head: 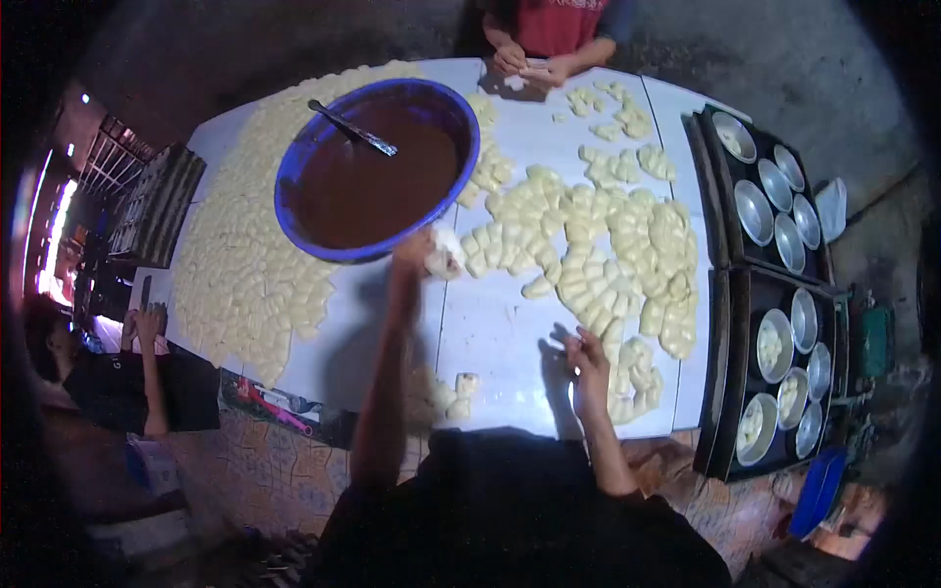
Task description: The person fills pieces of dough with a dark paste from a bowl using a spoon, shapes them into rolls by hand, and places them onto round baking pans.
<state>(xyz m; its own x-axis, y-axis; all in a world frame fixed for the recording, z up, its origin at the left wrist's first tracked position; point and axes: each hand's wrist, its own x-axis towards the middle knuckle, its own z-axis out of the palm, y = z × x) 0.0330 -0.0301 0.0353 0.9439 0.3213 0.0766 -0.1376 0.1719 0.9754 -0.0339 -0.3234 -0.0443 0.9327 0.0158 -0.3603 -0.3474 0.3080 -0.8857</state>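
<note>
My left hand [413, 248] is blurred at the near rim of a large blue plastic tub [285, 213] filled with a brown paste [375, 184]. Right against that hand is a soft white piece [445, 251] with brownish patches; whether my fingers grip it is unclear. A metal spoon [356, 131] leans in the tub, its handle over the far-left rim. Over the white table [492, 316], my right hand [587, 360] is raised with fingers apart and nothing in it. Beyond it lie rows of pale dough pieces [595, 283]. Several small pieces [462, 397] lie near my body.
Many dough pieces [242, 272] cover the table's left side. At right, two dark trays [724, 367] carry round metal pans [753, 213], some with dough inside. Across the table, a co-worker's hands [533, 66] handle a white piece. Another person [140, 382] is at the left corner, near stacked crates [158, 206].
</note>
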